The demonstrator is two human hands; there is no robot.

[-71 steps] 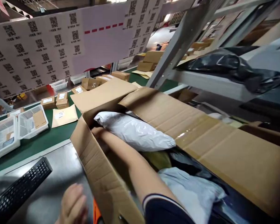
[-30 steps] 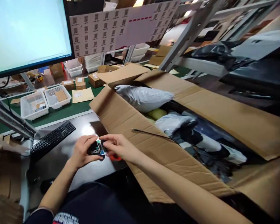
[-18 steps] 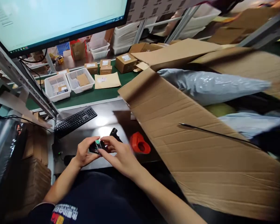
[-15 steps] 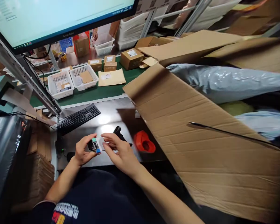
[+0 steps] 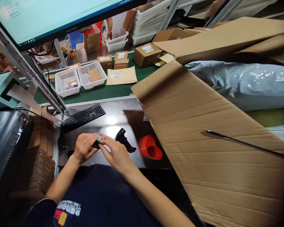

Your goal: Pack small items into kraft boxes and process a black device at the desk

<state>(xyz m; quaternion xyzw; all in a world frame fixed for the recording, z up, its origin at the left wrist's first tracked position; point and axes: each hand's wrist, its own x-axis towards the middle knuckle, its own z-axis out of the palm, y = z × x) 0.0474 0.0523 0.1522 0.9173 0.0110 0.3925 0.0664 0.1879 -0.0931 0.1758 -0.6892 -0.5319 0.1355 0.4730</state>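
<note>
Both my hands meet over the steel desk in front of me. My left hand (image 5: 84,147) is curled round a small black packet with a teal end (image 5: 96,143). My right hand (image 5: 115,153) pinches the same packet from the right with its fingertips. Just right of my hands a black handheld scanner (image 5: 124,140) lies on the desk. A red tape dispenser (image 5: 150,148) sits beyond it. The big open cardboard box (image 5: 203,132) fills the right side, with a grey poly mailer (image 5: 246,83) lying in it.
A black keyboard (image 5: 82,116) lies behind my hands under a large monitor (image 5: 49,15). On the green conveyor (image 5: 101,92) stand two white baskets (image 5: 80,78), a brown envelope (image 5: 121,75) and small cartons (image 5: 146,53). Flat cardboard is stacked at left (image 5: 41,157). Another person stands beyond the conveyor (image 5: 109,23).
My right hand came out of the box with a small packet and both hands now hold it low over the desk. The view has swung left and down.
</note>
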